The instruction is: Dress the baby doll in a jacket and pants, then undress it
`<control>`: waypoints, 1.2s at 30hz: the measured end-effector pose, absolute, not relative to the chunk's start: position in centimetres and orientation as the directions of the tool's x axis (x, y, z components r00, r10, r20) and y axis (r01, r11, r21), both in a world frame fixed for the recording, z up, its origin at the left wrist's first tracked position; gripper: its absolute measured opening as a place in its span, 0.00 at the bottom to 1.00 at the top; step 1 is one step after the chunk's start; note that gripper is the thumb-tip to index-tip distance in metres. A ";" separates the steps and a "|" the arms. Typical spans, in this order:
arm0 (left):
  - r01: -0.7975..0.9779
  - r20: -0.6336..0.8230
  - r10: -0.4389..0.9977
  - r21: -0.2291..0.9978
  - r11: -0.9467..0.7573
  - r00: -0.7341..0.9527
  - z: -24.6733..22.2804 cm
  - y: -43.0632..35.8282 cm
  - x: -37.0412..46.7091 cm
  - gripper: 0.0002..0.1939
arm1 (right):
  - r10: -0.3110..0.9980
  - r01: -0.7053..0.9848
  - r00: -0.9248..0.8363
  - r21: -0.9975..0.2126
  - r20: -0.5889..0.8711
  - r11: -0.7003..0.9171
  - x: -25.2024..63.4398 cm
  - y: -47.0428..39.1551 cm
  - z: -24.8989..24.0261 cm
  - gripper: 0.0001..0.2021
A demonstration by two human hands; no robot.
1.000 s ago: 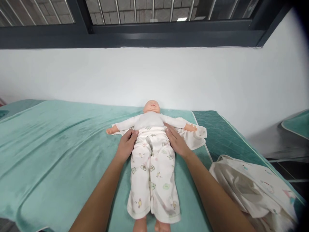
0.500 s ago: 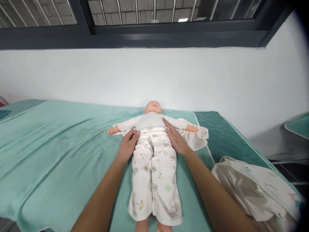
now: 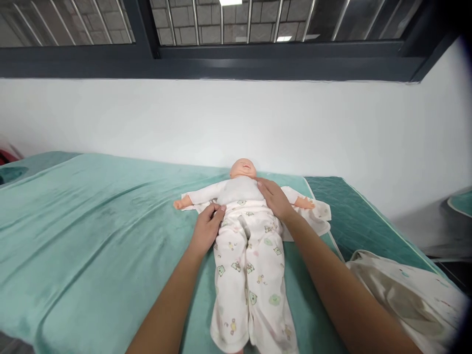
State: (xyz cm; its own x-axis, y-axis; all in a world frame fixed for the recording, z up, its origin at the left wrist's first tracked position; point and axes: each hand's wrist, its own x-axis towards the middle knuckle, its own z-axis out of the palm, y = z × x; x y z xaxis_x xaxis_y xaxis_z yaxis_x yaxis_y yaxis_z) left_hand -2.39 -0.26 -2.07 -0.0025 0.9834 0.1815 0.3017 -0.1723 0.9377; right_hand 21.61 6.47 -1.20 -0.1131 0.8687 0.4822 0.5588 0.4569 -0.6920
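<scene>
A baby doll (image 3: 243, 168) lies on its back with its arms spread, in a white top (image 3: 239, 191) and patterned pants (image 3: 230, 255). My left hand (image 3: 208, 223) is at the waist on the doll's left-of-picture side, fingers curled in and thumb on the waistband edge, seemingly gripping the pants; the fingertips are partly hidden. My right hand (image 3: 275, 199) lies flat, fingers stretched out, over the side of the doll's chest near the shoulder. A patterned cloth garment (image 3: 313, 221) is spread under the doll's back and arms, showing most on the right.
Green sheeting (image 3: 110, 236) covers the surface, with a darker green quilted part (image 3: 342, 211) at right. A crumpled white printed cloth (image 3: 398, 290) lies near my right forearm. Behind the doll's head rises a white wall (image 3: 206, 123) below a barred window (image 3: 236, 61).
My right hand has slid up from the waist to the doll's chest near the shoulder. The left hand stays at the waist. The whole view has shifted slightly.
</scene>
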 end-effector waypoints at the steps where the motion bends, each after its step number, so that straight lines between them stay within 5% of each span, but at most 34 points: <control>1: 0.299 0.181 0.983 0.938 -0.173 0.000 -2.1 -0.2 -2.4 0.20 | 0.868 0.557 -0.141 -0.686 0.477 0.468 21.6 6.8 -1.2 0.26; 9: 0.280 0.179 0.984 0.944 -0.176 0.016 -2.1 -0.2 -2.5 0.20 | 0.919 0.496 -0.080 -0.785 0.385 0.372 21.5 5.2 -1.9 0.28; 20: 0.247 0.185 0.982 0.951 -0.185 0.020 -2.2 -0.4 -2.5 0.19 | 0.905 0.406 -0.218 -0.809 0.366 0.425 20.8 3.7 0.0 0.28; 25: 0.292 0.211 0.977 0.934 -0.205 0.009 -2.1 -0.6 -2.5 0.17 | 0.852 0.468 -0.102 -0.731 0.513 0.496 20.8 -0.2 -1.2 0.22; 29: 0.402 0.423 0.906 0.831 -0.384 -0.010 -2.0 -1.1 -2.4 0.13 | 0.780 0.552 -0.177 -0.596 0.600 0.583 20.5 -2.8 -1.4 0.17; 36: 0.438 0.753 0.650 0.551 -0.711 0.108 -2.1 -1.7 -2.2 0.09 | 0.778 0.652 -0.265 -0.489 0.569 0.579 19.7 -2.4 -0.8 0.26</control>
State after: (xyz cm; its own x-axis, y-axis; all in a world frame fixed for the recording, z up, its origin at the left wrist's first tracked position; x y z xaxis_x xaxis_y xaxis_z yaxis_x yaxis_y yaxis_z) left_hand -2.23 -1.68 -2.05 0.1077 0.6496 0.7526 0.4383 -0.7105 0.5505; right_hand 19.67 -2.39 -0.78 -0.2648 0.7784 0.5692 0.6517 0.5795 -0.4893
